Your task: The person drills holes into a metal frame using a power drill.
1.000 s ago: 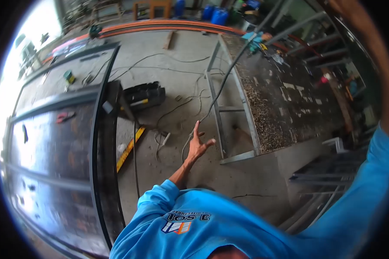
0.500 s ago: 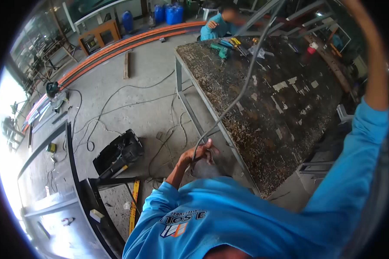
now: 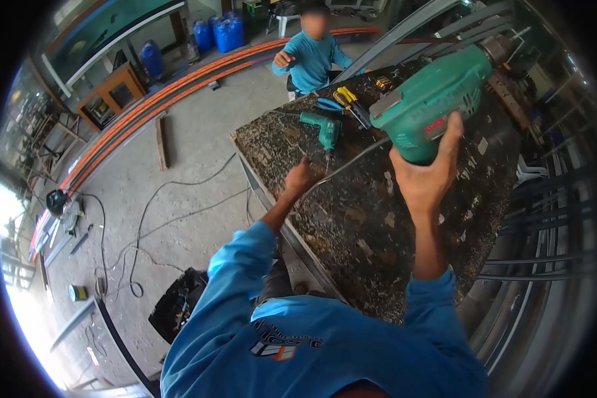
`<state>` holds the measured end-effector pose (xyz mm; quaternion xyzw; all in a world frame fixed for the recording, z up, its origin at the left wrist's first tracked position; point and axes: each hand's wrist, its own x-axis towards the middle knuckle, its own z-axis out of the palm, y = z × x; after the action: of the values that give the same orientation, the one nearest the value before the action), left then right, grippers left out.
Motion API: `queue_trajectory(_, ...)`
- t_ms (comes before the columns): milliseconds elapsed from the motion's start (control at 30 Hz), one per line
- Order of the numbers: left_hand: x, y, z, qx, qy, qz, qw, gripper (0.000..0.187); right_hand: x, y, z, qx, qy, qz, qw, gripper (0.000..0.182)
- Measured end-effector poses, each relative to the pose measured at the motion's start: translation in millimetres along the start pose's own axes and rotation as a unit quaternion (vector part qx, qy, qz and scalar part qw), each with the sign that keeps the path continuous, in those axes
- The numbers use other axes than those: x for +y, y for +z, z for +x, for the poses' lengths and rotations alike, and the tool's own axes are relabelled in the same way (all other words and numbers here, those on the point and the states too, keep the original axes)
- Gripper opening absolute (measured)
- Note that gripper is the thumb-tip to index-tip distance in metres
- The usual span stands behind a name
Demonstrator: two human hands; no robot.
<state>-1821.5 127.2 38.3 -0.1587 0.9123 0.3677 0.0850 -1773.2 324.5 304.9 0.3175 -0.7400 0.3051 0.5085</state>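
My right hand point(image 3: 426, 169) is wrapped round a large green power drill point(image 3: 438, 99), lifted above the table. Its chuck and bit point to the upper right. From the drill's lower end a grey power cord point(image 3: 353, 161) runs down to my left hand point(image 3: 298, 178), whose fingers are closed on it over the table's left side. A smaller green drill point(image 3: 324, 127) lies on the dark, scuffed worktable point(image 3: 365, 219) just beyond my left hand. Close by are yellow-handled pliers point(image 3: 346, 94) and a blue-handled tool point(image 3: 328, 104).
Across the table's far corner is a co-worker point(image 3: 310, 56) in a blue shirt. Metal bars point(image 3: 438, 30) rise at the far right. Cables point(image 3: 139, 232) trail over the floor at left, near a black toolbox point(image 3: 179, 302). Orange-wrapped lengths point(image 3: 199, 76) lie along the floor behind.
My right hand has come down from the upper right edge, bringing the drill into view. My left hand has moved from beside the table to above it, with the cord. The co-worker shows more fully.
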Motion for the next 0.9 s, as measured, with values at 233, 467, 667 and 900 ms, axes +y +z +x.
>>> queue_trajectory(233, 56.7, 63.1, 166.0, 0.007, -0.059, -0.009, 0.998, 0.124, 42.2, 96.8, -17.8, -0.068, 0.072, -0.129, 0.987, 0.082)
queue_trajectory(467, -22.2, 0.2, 165.9, -0.039, 0.019, -0.062, 0.997, 0.099, 82.7, 169.6, -58.3, -0.213, 0.069, -0.117, 0.968, 0.082)
queue_trajectory(667, -113.6, -197.9, 61.8, -0.1, 0.023, -0.119, 0.988, 0.086, 140.8, 259.8, -92.3, -0.238, 0.086, -0.118, 0.96, 0.093)
queue_trajectory(900, -110.4, -307.1, -230.4, 0.175, -0.219, -0.299, 0.912, 0.098, 236.6, 385.7, -122.7, -0.244, 0.031, -0.215, 0.945, 0.079)
